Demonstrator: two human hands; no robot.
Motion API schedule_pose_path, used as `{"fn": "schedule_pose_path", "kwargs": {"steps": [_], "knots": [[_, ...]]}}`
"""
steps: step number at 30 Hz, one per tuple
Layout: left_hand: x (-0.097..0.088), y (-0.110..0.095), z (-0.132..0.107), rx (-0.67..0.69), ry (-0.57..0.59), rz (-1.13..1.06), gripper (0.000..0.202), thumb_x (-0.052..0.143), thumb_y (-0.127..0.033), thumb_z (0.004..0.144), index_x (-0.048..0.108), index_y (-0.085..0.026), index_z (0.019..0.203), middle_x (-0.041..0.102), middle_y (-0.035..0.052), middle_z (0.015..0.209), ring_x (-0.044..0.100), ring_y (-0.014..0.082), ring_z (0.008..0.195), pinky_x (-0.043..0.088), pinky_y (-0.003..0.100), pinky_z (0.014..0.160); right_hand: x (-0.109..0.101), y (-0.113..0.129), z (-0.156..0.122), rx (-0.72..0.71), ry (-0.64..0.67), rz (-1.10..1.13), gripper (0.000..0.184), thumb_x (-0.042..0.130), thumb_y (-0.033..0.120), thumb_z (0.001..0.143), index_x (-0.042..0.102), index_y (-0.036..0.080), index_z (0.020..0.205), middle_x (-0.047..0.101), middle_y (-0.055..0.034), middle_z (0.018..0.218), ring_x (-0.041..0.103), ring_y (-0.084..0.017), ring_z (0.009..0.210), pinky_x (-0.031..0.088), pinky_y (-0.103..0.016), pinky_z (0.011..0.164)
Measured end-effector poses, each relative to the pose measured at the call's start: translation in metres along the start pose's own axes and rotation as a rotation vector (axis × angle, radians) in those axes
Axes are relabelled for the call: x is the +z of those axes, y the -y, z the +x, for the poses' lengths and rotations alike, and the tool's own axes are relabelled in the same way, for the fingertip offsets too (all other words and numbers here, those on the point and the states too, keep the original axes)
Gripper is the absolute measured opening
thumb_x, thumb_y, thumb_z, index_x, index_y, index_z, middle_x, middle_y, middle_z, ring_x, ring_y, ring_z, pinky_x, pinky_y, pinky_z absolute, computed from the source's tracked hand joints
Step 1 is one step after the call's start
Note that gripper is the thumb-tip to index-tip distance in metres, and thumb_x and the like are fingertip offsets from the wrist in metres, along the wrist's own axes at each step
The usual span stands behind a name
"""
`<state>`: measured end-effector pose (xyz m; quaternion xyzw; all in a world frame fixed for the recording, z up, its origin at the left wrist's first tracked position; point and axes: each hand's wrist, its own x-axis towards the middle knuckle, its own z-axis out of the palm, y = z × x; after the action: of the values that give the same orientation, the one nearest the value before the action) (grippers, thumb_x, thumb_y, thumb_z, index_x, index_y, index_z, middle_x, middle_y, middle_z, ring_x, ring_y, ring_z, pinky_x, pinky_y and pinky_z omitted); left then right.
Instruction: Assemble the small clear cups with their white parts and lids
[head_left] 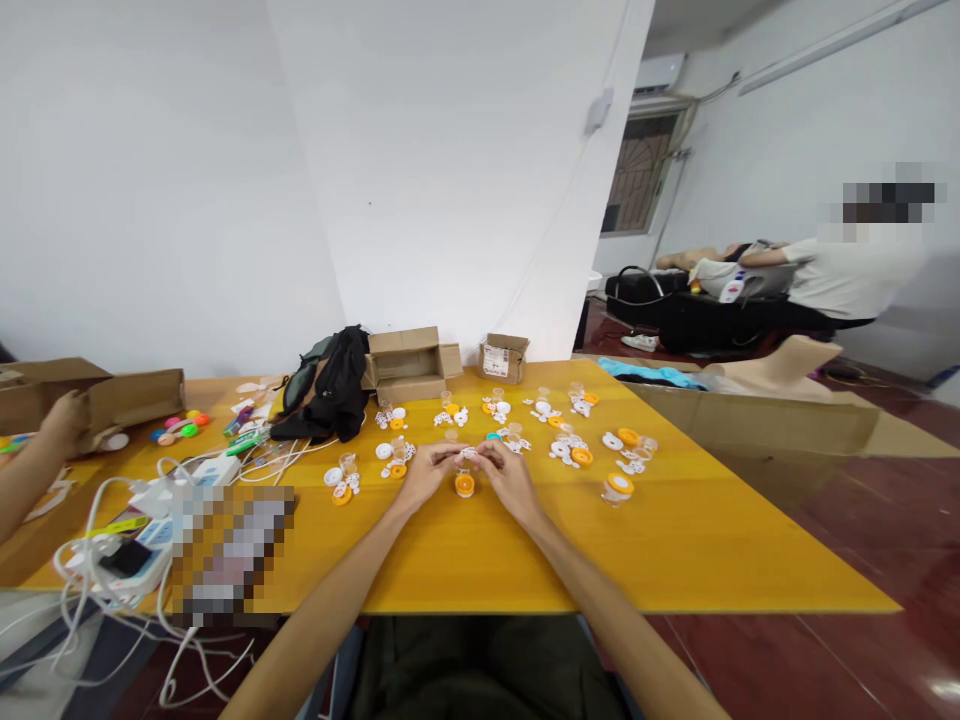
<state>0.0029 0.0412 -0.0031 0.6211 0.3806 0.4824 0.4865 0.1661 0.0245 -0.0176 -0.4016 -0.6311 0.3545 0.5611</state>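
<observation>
So the thing in the grip is a small white flat piece with dark spots (pixel 468 453), held up just above the table between the two hands; left hand (pixel 429 472) has its thumb and fingertips pinched together on one edge, right hand (pixel 511 476) has the other edge the same way, both closed down to about the thickness of the piece; exact finger placement is too small to make out, tbh. Right below the grip there's a round orange plastic ring with a paler middle (pixel 465 485), sitting on the glossy yellow-orange wooden table (pixel 675 560); just beyond the fingers is a little turquoise round bit (pixel 493 437), near some clear plastic cups and more spotted white pieces (pixel 514 434). Off to the right of the grip sits a clear jar with an orange-and-white lid (pixel 618 487); to the left is a small pile of orange, white and clear round parts (pixel 343 478). Farther out past the hands you get an open brown cardboard box (pixel 405 370) with a black fabric backpack (pixel 341 385) beside it; way left of the grip, another person's bare arm (pixel 37 465) reaches to a second cardboard box (pixel 135 405).
</observation>
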Motion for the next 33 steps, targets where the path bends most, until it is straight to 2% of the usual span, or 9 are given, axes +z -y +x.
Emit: {"fn": "schedule_pose_path", "kwargs": {"steps": [6, 10, 17, 24, 33], "knots": [[0.000, 0.001, 0.000, 0.037, 0.014, 0.010, 0.022, 0.075, -0.032, 0.071, 0.079, -0.020, 0.089, 0.079, 0.0063, 0.095, 0.072, 0.0244, 0.087, 0.056, 0.038, 0.087, 0.001, -0.002, 0.000, -0.056, -0.057, -0.042, 0.026, 0.060, 0.049, 0.081, 0.062, 0.023, 0.076, 0.072, -0.0049, 0.086, 0.066, -0.022, 0.080, 0.053, -0.031, 0.068], [-0.001, 0.003, 0.001, 0.039, 0.006, 0.014, 0.025, 0.076, -0.035, 0.071, 0.079, -0.019, 0.090, 0.079, 0.0076, 0.096, 0.072, 0.0247, 0.087, 0.056, 0.037, 0.087, 0.002, -0.005, 0.001, -0.021, -0.043, 0.010, 0.028, 0.065, 0.051, 0.077, 0.062, 0.023, 0.076, 0.070, -0.0027, 0.077, 0.065, -0.020, 0.073, 0.053, -0.030, 0.064], [0.000, 0.002, 0.000, 0.034, -0.001, -0.021, 0.024, 0.078, -0.035, 0.069, 0.079, -0.019, 0.086, 0.079, 0.0082, 0.097, 0.073, 0.0261, 0.089, 0.057, 0.038, 0.087, 0.001, 0.000, 0.000, 0.003, 0.057, 0.110, 0.029, 0.066, 0.051, 0.079, 0.065, 0.024, 0.091, 0.072, -0.0028, 0.083, 0.068, -0.020, 0.075, 0.055, -0.032, 0.068], [0.000, 0.004, 0.000, 0.011, -0.007, -0.005, 0.023, 0.079, -0.032, 0.067, 0.079, -0.018, 0.085, 0.079, 0.0076, 0.092, 0.073, 0.0240, 0.085, 0.057, 0.034, 0.085, -0.001, 0.003, 0.001, 0.042, 0.055, 0.150, 0.038, 0.067, 0.060, 0.076, 0.062, 0.022, 0.075, 0.069, -0.0022, 0.073, 0.066, -0.019, 0.065, 0.055, -0.032, 0.065], [-0.001, 0.005, 0.000, 0.029, -0.024, -0.002, 0.018, 0.078, -0.030, 0.068, 0.077, -0.017, 0.081, 0.079, 0.0066, 0.085, 0.073, 0.0219, 0.079, 0.058, 0.032, 0.079, -0.003, 0.007, 0.002, 0.177, 0.126, 0.310, 0.039, 0.075, 0.060, 0.067, 0.067, 0.023, 0.078, 0.071, -0.0017, 0.074, 0.068, -0.020, 0.067, 0.057, -0.034, 0.066]]}}
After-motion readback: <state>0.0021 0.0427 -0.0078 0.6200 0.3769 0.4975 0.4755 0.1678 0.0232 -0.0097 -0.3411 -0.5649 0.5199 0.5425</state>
